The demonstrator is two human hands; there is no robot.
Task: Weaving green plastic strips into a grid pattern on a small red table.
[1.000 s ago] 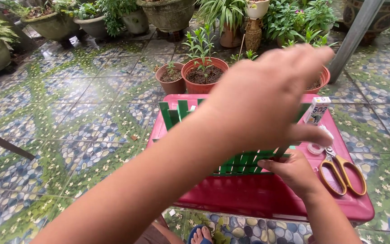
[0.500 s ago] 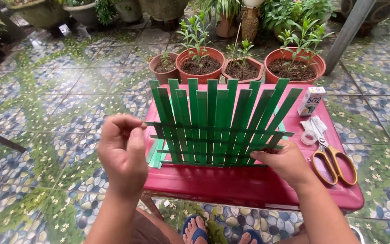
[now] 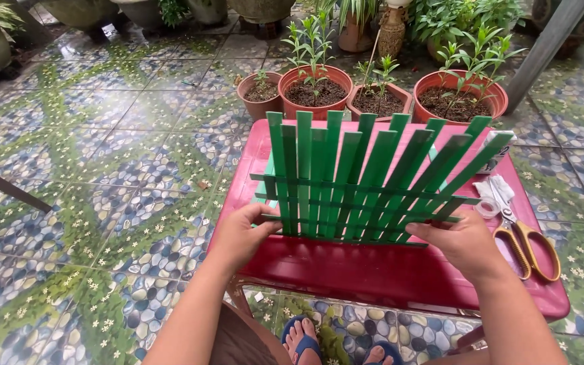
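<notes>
Both hands now sit at the near corners of the green woven strips (image 3: 366, 182): my left hand (image 3: 241, 233) pinches the lower left corner, thumb on top, and my right hand (image 3: 464, 240) pinches the lower right corner the same way. They are well apart, each closed on the weave, with the whole lattice between them, lying on the red table (image 3: 373, 270) and fanning away from me.

A second ago my left hand was up in front of the camera and hid most of the work; half a second ago it hung in the air left of the strips, touching nothing, while only the right hand held them. Now it has come down and taken its corner, so the piece is pinned at both ends, and I judge it steadier for handling.

Counting: about a dozen upright strips, though where they overlap near my right hand I cannot be exact, and three or four thin strips running across them. Beyond my fingertips stand four terracotta pots (image 3: 315, 91) with young plants. Just right of my right hand lie one pair of yellow-handled scissors (image 3: 525, 236), one small roll of clear tape (image 3: 488, 208), and further off one small box (image 3: 495, 159). Below my wrists, my two feet in blue sandals (image 3: 302, 338) show.
</notes>
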